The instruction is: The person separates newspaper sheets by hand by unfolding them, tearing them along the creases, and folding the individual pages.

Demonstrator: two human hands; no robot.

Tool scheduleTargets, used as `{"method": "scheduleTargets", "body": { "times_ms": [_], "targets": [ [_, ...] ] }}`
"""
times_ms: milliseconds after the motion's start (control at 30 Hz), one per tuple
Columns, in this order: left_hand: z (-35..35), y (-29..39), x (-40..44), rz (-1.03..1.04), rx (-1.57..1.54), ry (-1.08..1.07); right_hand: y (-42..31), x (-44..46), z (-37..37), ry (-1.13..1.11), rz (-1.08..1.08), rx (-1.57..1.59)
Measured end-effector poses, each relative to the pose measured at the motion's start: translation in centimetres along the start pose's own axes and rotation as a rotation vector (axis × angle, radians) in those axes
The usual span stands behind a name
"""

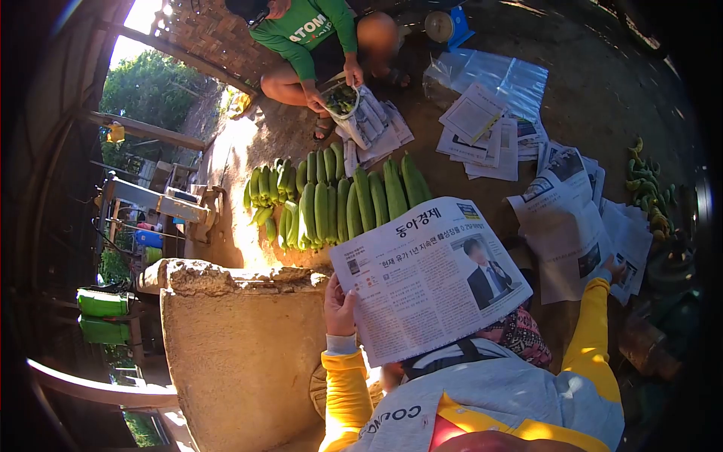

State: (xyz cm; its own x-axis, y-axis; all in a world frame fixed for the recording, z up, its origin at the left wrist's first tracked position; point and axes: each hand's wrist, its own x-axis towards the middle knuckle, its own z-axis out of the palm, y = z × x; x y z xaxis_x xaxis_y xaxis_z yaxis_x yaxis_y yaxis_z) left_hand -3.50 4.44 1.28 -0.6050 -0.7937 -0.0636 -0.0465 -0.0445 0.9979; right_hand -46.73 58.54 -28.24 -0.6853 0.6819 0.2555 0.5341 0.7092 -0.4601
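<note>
My left hand (340, 306) grips the left edge of a newspaper sheet (422, 301), thumb on the printed side. The sheet is spread above my lap, with Korean headlines and a photo of a suited person. My right hand (614, 270) reaches out to the right and rests at the edge of loose newspaper sheets (553, 245) on the ground, its fingers apart. Beyond the held sheet lie long green cucumber-like vegetables (355, 215) in rows, partly hidden by the paper.
Across from me a person in a green shirt (309, 34) holds open a newspaper-wrapped bag (361, 117) of green produce. Clear plastic sheets (501, 79), more newspapers (478, 132) and a blue scale (449, 28) are beyond. Small curved vegetables (646, 188) lie right; a low concrete wall (241, 354) stands left.
</note>
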Motion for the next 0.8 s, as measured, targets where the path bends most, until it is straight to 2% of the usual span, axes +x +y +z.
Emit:
{"method": "scheduleTargets", "body": {
  "times_ms": [67, 133, 167, 200, 267, 300, 333, 367, 400, 433, 467, 533, 567, 667, 733, 767, 800],
  "targets": [
    [-0.2, 0.3, 0.4, 0.026, 0.039, 0.093, -1.5, 1.3, 2.6, -0.013, -0.031, 0.129],
    [-0.3, 1.8, 0.7, 0.042, 0.082, 0.233, -0.7, 4.5, 10.6, -0.184, -0.101, 0.725],
    [-0.8, 2.4, 0.8, 0.061, 0.129, 0.274, -3.6, 3.5, 8.7, -0.499, 0.047, 1.076],
    [-0.7, 3.9, 0.8, 0.051, 0.059, 0.333, -6.8, 2.4, 6.7, -0.777, 0.305, 1.347],
    [0.5, 7.0, 1.2, 0.027, -0.083, 0.447, -16.5, -2.0, -5.2, -1.171, 0.546, 1.691],
    [1.3, 6.9, 1.8, 0.036, -0.026, 0.395, -20.5, -5.5, -9.4, -1.401, 0.412, 1.815],
    [4.1, 7.6, 2.1, 0.168, 0.053, 0.236, -24.5, -9.8, -12.5, -1.921, 0.085, 2.104],
    [7.7, 9.1, 1.7, 0.292, 0.133, 0.075, -28.6, -14.9, -18.9, -2.014, 0.103, 1.999],
    [11.1, 11.2, 1.0, 0.43, 0.246, -0.11, -31.0, -18.4, -23.6, -2.15, -0.168, 1.91],
    [13.4, 12.7, 0.5, 0.574, 0.353, -0.297, -32.2, -21.0, -26.0, -2.219, -0.261, 1.886],
    [14.3, 12.7, 0.1, 0.568, 0.304, -0.347, -32.8, -22.3, -27.3, -2.287, -0.363, 1.858],
    [15.2, 12.8, -0.2, 0.557, 0.209, -0.44, -33.4, -21.8, -26.8, -2.239, -0.334, 1.855],
    [14.2, 13.8, -0.1, 0.575, 0.256, -0.426, -33.5, -21.4, -26.3, -2.215, -0.313, 1.854],
    [9.7, 9.7, 0.8, 0.338, 0.149, -0.165, -31.5, -18.6, -22.7, -2.03, -0.262, 1.571],
    [5.7, 6.3, 1.2, 0.222, 0.289, -0.006, -29.3, -17.6, -20.7, -1.877, -0.319, 1.142],
    [4.4, 5.0, 1.3, 0.165, 0.356, 0.074, -28.1, -17.4, -19.3, -1.885, -0.281, 0.985],
    [3.8, 4.3, 1.1, 0.073, 0.236, 0.102, -26.9, -17.5, -17.7, -1.888, -0.244, 0.829]
  ]
}}
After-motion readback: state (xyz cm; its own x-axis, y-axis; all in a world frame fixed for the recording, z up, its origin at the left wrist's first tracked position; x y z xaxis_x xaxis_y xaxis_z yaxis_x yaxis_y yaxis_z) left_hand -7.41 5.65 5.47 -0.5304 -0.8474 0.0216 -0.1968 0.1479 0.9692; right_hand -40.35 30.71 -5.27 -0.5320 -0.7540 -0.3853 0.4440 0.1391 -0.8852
